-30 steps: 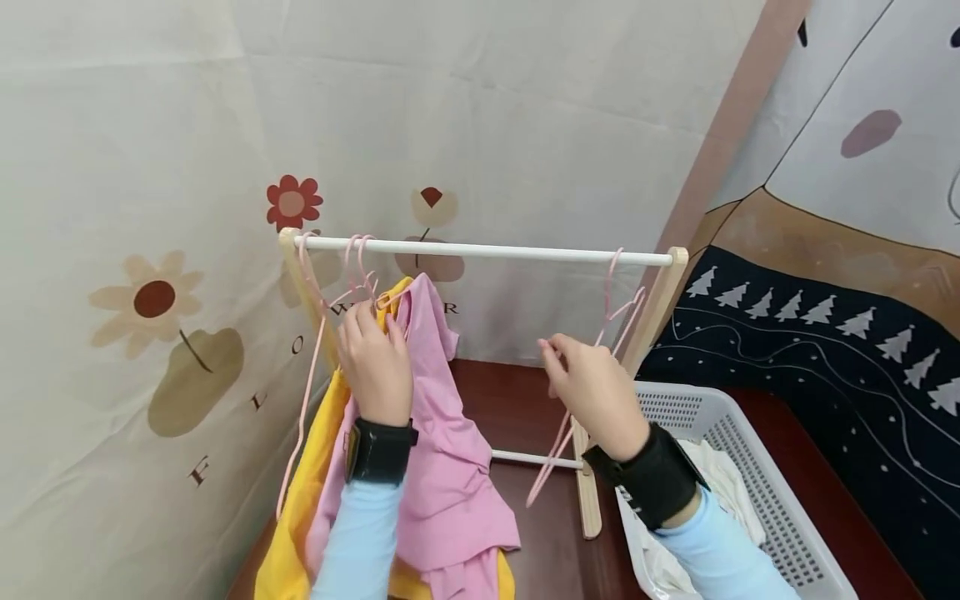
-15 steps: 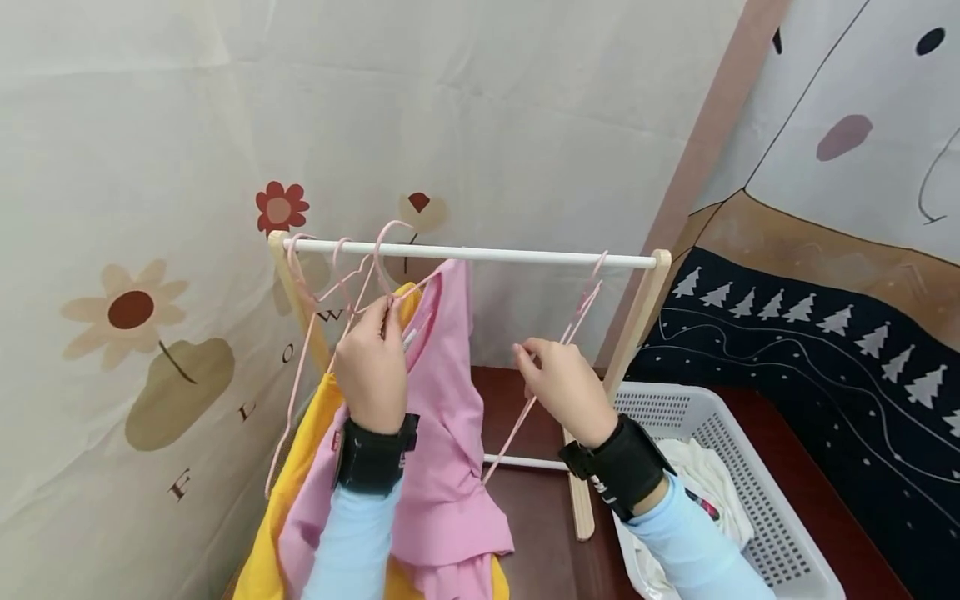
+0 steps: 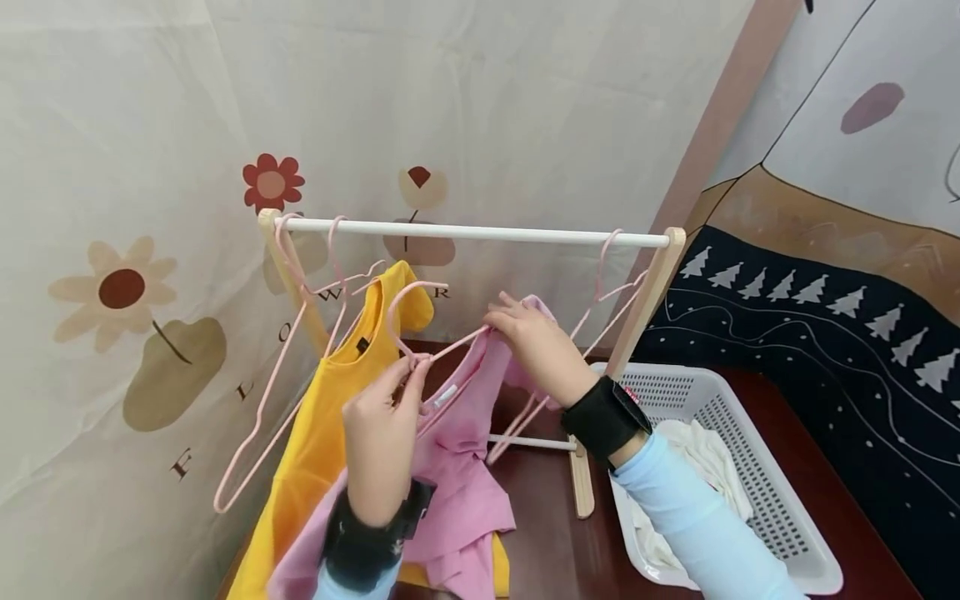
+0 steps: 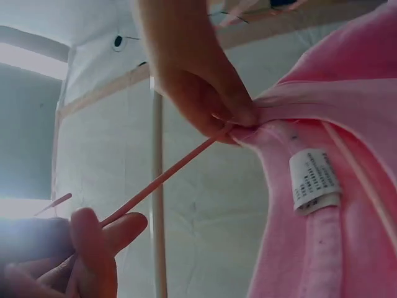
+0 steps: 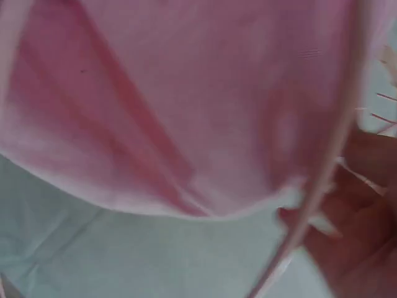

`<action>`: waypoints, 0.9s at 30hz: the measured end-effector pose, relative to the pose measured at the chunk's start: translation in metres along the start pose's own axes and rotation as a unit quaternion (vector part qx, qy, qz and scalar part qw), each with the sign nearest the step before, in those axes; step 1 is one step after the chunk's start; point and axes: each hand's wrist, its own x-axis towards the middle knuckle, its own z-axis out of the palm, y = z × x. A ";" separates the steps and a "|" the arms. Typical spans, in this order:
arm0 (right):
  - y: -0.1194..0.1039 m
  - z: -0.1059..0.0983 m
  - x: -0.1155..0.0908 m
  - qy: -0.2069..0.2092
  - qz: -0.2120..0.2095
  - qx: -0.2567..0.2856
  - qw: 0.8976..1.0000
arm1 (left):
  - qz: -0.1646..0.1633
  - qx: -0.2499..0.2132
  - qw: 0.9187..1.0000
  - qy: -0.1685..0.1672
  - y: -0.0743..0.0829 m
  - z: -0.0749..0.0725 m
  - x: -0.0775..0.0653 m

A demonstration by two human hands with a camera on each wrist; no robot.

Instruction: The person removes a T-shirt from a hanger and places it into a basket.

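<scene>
My left hand (image 3: 386, 437) pinches a pink clothes hanger (image 3: 393, 321) at the neck, just under its hook. The hook hangs in front of and below the white rail, off it. A pink shirt (image 3: 465, 425) hangs on this hanger, its white neck label (image 4: 315, 180) showing inside the collar. My right hand (image 3: 543, 350) pinches the shirt's neckline at the hanger's right arm; the left wrist view shows finger and thumb closed there. Beside it, a yellow shirt (image 3: 322, 417) hangs on another pink hanger at the left.
A wooden rack with a white rail (image 3: 480, 232) stands on the dark red table (image 3: 540, 517). Bare pink hangers (image 3: 258, 417) hang at its left end and more at its right. A grey perforated basket (image 3: 780, 475) with white cloth (image 3: 697, 462) stands at the right.
The left hand has lifted the pink shirt's hanger off the rail and brought it lower and rightward. The right hand has moved from beside the bare hangers onto the shirt's neckline.
</scene>
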 end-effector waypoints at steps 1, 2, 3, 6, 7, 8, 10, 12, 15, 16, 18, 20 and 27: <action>0.005 -0.001 0.000 -0.001 -0.024 0.006 1.000 | 0.001 -0.010 1.000 -0.005 0.001 -0.003 0.000; 0.010 -0.002 -0.001 -0.002 -0.041 0.023 0.999 | 0.001 -0.015 1.000 -0.011 0.001 -0.006 0.000; 0.015 -0.004 -0.002 -0.002 -0.048 0.052 0.997 | 0.004 -0.017 1.000 -0.015 0.002 -0.010 0.000; 0.031 -0.010 -0.003 0.008 -0.014 0.142 0.990 | 0.011 -0.007 0.999 -0.032 0.001 -0.021 0.000; 0.036 -0.013 -0.003 0.018 0.014 0.165 0.986 | 0.011 -0.002 0.999 -0.037 0.000 -0.025 0.000; 0.039 -0.015 -0.004 0.032 0.050 0.181 0.982 | 0.006 0.005 0.999 -0.039 0.000 -0.029 -0.001; 0.044 -0.018 -0.002 0.065 0.123 0.188 0.972 | -0.030 0.012 0.998 -0.046 -0.001 -0.037 -0.003; 0.046 -0.020 -0.002 0.085 0.178 0.173 0.965 | -0.074 0.017 0.996 -0.048 -0.003 -0.042 -0.004; 0.046 -0.019 -0.001 0.081 0.217 0.148 0.961 | -0.137 0.015 0.989 -0.048 -0.004 -0.044 -0.004; 0.045 -0.017 -0.001 0.072 0.218 0.139 0.963 | -0.145 0.012 0.988 -0.048 -0.005 -0.043 -0.003; 0.043 -0.012 -0.001 0.047 0.218 0.129 0.966 | -0.148 0.009 0.988 -0.051 -0.006 -0.038 -0.002; 0.039 -0.006 -0.001 0.029 0.213 0.119 0.969 | -0.133 0.018 0.990 -0.052 -0.008 -0.032 -0.001; 0.000 0.008 0.003 0.103 0.026 -0.039 0.994 | -0.096 0.037 0.993 -0.059 -0.012 -0.018 -0.002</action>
